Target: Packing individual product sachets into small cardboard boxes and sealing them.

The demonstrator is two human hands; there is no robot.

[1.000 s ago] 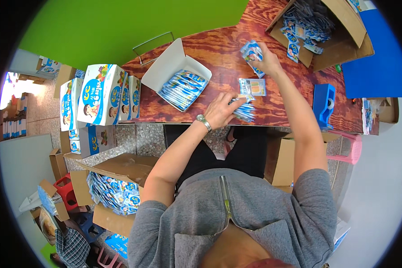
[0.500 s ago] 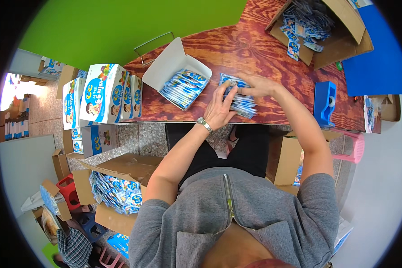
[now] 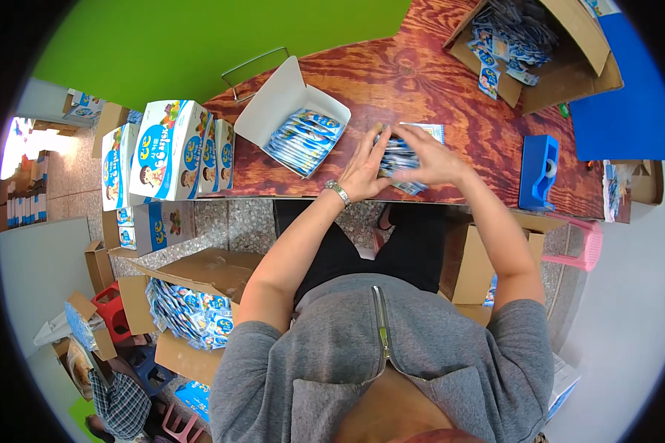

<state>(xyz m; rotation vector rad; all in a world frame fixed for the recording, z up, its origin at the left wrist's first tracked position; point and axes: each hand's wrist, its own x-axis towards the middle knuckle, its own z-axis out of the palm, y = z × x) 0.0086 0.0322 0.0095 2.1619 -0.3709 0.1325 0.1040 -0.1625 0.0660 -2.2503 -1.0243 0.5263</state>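
On the wood-patterned table, a stack of small blue-and-white sachets stands between my two hands. My left hand, a metal watch on its wrist, presses along the stack's left side. From the right, my right hand curves around the stack, fingers at the far end and thumb at the near end. Part of the pile is covered by my fingers. To the left of my hands is a white carton with its lid up, holding a row of similar sachets.
Printed cartons stand at the table's left end. A blue tape dispenser is on the right; a cardboard box spills sachets at the far right. Below left, another cardboard box holds sachets. A person in a checked shirt is at lower left.
My right hand has shifted from the top of the sachets to their right side. My left hand has spread along the left side, and the sachets are gathered more tightly between both.
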